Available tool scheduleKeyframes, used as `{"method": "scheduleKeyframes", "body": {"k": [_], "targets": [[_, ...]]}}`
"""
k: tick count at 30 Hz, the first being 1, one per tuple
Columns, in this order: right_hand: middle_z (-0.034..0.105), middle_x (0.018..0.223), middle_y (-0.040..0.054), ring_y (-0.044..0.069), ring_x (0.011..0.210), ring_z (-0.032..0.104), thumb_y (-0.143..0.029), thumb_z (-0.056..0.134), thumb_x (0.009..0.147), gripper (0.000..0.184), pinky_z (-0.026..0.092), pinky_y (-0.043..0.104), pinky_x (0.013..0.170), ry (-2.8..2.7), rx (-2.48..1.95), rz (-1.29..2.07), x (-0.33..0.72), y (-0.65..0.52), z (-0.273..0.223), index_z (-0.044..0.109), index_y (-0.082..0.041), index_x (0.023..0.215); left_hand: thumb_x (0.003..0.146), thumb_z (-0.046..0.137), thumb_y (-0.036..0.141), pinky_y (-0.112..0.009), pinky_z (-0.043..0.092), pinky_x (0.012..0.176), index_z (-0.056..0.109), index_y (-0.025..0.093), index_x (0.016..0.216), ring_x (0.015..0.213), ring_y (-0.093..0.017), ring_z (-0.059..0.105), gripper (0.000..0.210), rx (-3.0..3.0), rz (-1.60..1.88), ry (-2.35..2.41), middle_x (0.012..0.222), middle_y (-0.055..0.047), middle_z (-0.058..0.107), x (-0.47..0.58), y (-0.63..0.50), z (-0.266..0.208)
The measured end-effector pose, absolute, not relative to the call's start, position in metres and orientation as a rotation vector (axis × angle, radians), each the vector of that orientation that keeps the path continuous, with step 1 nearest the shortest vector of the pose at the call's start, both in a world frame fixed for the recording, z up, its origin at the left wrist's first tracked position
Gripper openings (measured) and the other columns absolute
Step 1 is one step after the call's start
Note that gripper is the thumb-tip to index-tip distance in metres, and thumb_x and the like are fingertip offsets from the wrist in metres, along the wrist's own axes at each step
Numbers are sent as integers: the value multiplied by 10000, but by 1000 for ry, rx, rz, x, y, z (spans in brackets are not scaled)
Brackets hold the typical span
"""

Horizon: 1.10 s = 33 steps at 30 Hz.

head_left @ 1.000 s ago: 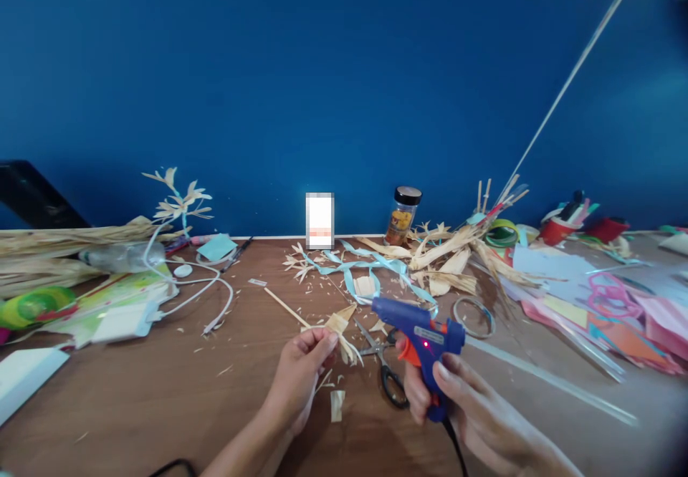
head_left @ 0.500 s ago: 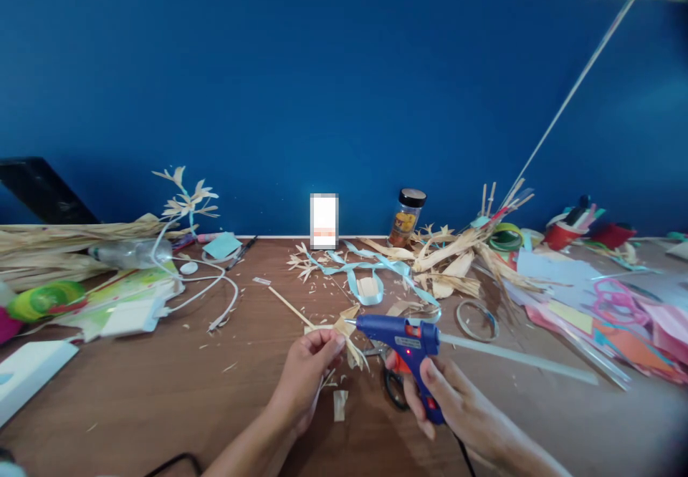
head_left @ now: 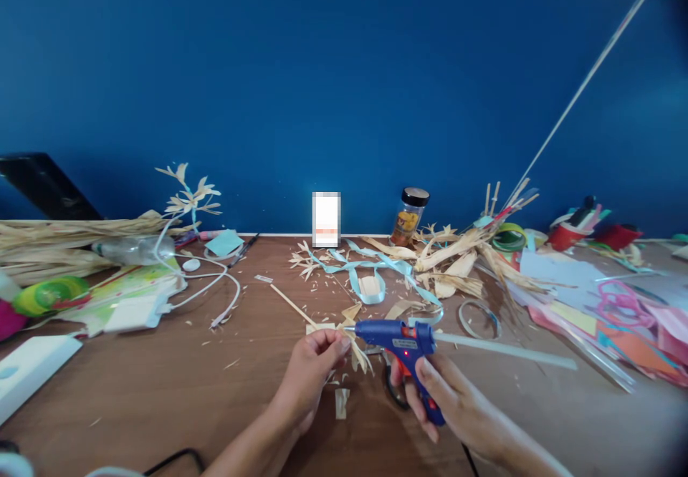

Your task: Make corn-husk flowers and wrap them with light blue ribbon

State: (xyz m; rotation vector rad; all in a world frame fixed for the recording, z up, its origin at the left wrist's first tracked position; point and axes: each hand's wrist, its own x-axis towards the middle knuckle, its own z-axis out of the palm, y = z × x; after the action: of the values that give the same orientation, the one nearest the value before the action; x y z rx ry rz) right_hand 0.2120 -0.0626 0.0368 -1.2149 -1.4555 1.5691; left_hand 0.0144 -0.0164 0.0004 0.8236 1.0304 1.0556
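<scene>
My left hand (head_left: 314, 366) pinches a thin wooden stick (head_left: 291, 303) together with pale dried husk strips (head_left: 361, 357) that fan out past the fingertips. My right hand (head_left: 448, 391) is wrapped round the handle of a blue glue gun (head_left: 395, 333), fingers by its orange trigger. The metal nozzle meets the husk right beside my left fingertips; whether glue is coming out cannot be made out. From the gun's back sticks a long translucent glue stick (head_left: 508, 350). Behind the gun, scissors with a black handle (head_left: 395, 385) lie partly hidden. A small husk scrap (head_left: 342, 403) lies below.
Light blue ribbon (head_left: 370, 294) curls over the brown table (head_left: 177, 384). A black-lidded jar (head_left: 408, 217) and husks (head_left: 456, 262) stand behind it. A tape roll (head_left: 479, 319) is at right, white cables (head_left: 231, 298) at left. A blue partition (head_left: 269, 90) rises behind.
The glue gun has shifted slightly left and down, its nozzle now closer to my left fingertips. The husk end has turned in my left hand. The view has shifted a little.
</scene>
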Motion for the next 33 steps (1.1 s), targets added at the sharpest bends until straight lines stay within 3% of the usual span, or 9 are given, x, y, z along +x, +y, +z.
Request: {"method": "scheduleKeyframes", "body": {"k": [33], "targets": [[468, 575, -37, 47, 390, 406, -502, 319, 850, 387, 337, 161, 385, -1471, -1240, 1555, 211, -63, 31, 469, -147, 818, 655, 657, 313, -201, 303, 520, 589, 139, 628, 499, -76, 402, 188, 810, 1048, 1027, 534, 26, 507, 14, -17, 0]]}}
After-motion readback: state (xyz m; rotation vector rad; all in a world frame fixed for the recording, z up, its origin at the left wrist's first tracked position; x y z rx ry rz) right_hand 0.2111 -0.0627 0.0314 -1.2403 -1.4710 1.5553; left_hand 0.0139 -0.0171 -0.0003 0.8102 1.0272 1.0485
